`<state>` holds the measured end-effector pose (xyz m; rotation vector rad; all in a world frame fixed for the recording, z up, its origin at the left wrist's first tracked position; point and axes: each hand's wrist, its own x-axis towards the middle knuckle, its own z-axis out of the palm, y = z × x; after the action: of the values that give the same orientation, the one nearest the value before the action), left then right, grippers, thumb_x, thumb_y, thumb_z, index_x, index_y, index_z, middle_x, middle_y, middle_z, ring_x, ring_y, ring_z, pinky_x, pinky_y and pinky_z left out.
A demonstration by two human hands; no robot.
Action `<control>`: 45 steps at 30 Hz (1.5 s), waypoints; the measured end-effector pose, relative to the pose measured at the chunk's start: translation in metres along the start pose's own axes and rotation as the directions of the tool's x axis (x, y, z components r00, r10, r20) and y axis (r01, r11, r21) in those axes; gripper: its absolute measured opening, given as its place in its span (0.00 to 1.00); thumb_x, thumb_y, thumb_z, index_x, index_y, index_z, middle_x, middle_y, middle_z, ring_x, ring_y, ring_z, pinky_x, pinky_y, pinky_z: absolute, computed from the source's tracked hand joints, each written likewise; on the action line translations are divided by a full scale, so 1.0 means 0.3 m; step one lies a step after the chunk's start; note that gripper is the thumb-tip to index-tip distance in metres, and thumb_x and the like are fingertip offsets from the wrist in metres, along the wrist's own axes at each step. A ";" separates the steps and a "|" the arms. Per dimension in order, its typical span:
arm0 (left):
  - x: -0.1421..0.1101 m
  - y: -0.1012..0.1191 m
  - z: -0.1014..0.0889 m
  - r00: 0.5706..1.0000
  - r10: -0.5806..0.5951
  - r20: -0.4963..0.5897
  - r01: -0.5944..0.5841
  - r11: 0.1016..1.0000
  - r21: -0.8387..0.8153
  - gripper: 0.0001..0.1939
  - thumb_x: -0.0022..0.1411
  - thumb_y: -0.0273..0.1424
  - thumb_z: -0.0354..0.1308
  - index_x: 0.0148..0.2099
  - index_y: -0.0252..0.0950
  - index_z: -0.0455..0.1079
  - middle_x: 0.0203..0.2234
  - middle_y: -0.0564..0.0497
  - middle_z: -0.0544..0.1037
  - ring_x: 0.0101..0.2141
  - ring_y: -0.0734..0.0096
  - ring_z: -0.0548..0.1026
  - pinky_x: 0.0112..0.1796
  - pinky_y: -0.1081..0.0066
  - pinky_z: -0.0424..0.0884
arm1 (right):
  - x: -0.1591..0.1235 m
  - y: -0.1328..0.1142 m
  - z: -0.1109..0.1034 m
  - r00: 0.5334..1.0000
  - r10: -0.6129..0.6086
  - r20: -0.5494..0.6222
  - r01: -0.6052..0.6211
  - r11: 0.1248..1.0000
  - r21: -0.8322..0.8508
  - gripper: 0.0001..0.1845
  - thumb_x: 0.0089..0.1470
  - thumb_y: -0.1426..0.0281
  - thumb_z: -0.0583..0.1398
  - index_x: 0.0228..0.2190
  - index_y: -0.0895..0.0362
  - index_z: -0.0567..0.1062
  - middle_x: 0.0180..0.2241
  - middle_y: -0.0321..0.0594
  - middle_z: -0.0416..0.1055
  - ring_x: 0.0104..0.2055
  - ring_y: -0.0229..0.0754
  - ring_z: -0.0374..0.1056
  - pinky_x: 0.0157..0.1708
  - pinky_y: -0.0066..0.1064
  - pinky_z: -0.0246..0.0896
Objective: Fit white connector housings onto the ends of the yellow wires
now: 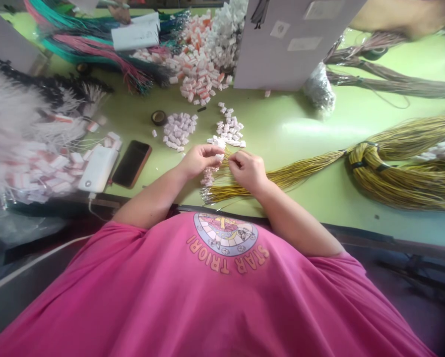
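My left hand (pixel 197 161) is closed, pinching a small white plastic connector (pixel 219 157) between thumb and forefinger. Close beside it, my right hand (pixel 249 171) has its fingers pressed together around a thin yellow wire, whose end is hard to make out. Beneath both hands a bundle of yellow-and-black wires (pixel 300 171) runs across the green table, its metal-tipped ends (pixel 208 195) near the front edge. Connectors joined to wires (pixel 209 176) hang below my left fingers. Loose white connectors (pixel 231 130) lie just beyond my hands, with another small pile (pixel 179 130) to the left.
A phone (pixel 132 163) and a white power bank (pixel 97 168) with a cable lie left, near heaped white-wire connectors (pixel 39 171). A tape roll (pixel 158 117) sits behind. Coiled yellow wire (pixel 371 161) lies right. An upright panel (pixel 282 49) stands ahead; another person's hand (pixel 120 14) is far left.
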<state>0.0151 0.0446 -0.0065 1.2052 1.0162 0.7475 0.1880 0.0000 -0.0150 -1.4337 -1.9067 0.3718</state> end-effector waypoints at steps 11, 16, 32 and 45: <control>-0.001 -0.007 0.009 0.999 0.025 0.042 -0.028 0.997 0.075 0.16 0.41 0.32 0.70 0.34 0.31 0.77 0.28 0.47 0.80 0.27 0.73 0.74 0.34 0.68 0.72 | 0.011 -0.012 -0.008 0.976 0.142 0.168 -0.158 0.984 0.087 0.09 0.49 0.70 0.55 0.24 0.59 0.74 0.24 0.39 0.72 0.26 0.38 0.64 0.31 0.30 0.57; 0.006 -0.018 0.017 1.000 -0.006 0.030 0.004 0.997 0.083 0.14 0.43 0.30 0.69 0.35 0.31 0.77 0.27 0.48 0.79 0.25 0.75 0.73 0.32 0.69 0.72 | 0.017 -0.008 -0.003 0.958 0.214 0.192 -0.236 0.967 0.098 0.09 0.48 0.71 0.56 0.24 0.59 0.76 0.22 0.38 0.72 0.25 0.36 0.62 0.30 0.29 0.56; 0.039 0.027 -0.064 0.958 0.260 -0.120 -0.226 0.943 0.244 0.17 0.53 0.23 0.61 0.47 0.33 0.73 0.41 0.46 0.77 0.38 0.69 0.75 0.42 0.67 0.72 | -0.046 -0.120 -0.055 0.673 -0.052 0.738 0.358 0.896 -0.263 0.08 0.48 0.75 0.56 0.32 0.59 0.74 0.35 0.49 0.73 0.36 0.45 0.67 0.30 0.33 0.54; -0.062 0.104 -0.236 0.960 0.268 -0.083 -0.144 0.724 0.675 0.15 0.52 0.29 0.62 0.44 0.34 0.73 0.38 0.45 0.75 0.40 0.63 0.72 0.46 0.65 0.68 | -0.041 -0.083 -0.045 0.675 -0.083 0.733 0.201 0.977 -0.074 0.09 0.42 0.76 0.54 0.30 0.57 0.70 0.30 0.41 0.70 0.30 0.38 0.60 0.30 0.30 0.52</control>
<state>-0.0556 0.0624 0.0250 1.9287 1.3747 0.6872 0.1810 -0.0223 0.0053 -1.3119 -2.7215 0.8416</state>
